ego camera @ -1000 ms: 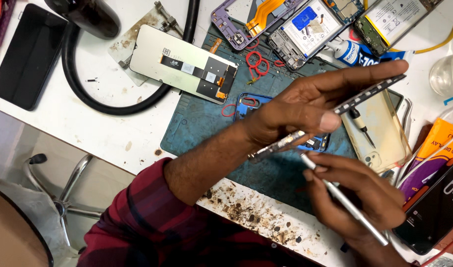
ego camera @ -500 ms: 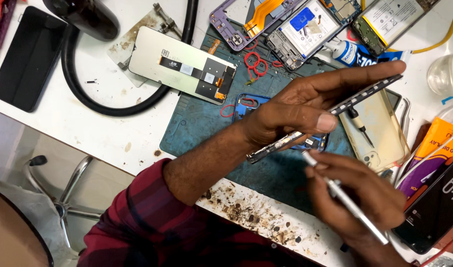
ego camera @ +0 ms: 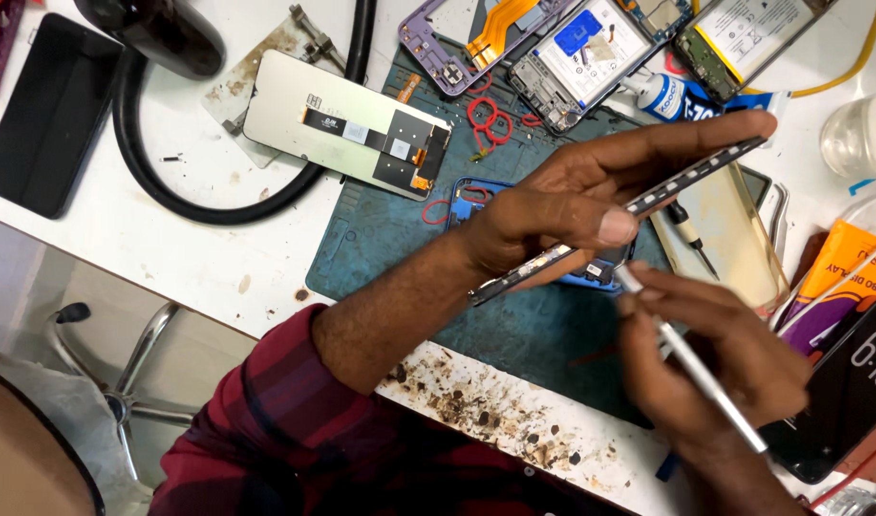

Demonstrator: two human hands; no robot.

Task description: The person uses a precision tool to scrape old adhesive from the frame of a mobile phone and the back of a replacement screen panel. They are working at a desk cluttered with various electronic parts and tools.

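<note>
Left hand (ego camera: 562,205) grips phone frame (ego camera: 648,201) | right hand (ego camera: 715,368) pinches white tool (ego camera: 696,373) | teal mat (ego camera: 381,239), white bench (ego camera: 123,239)

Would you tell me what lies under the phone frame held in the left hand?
Under the frame lies a teal mat, with a blue part showing just below the left hand. That hand covers the rest of the part.

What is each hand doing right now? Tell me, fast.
Left hand: closed on the edge-on phone frame.
Right hand: closed on a thin white tool, tip at the frame.
</note>
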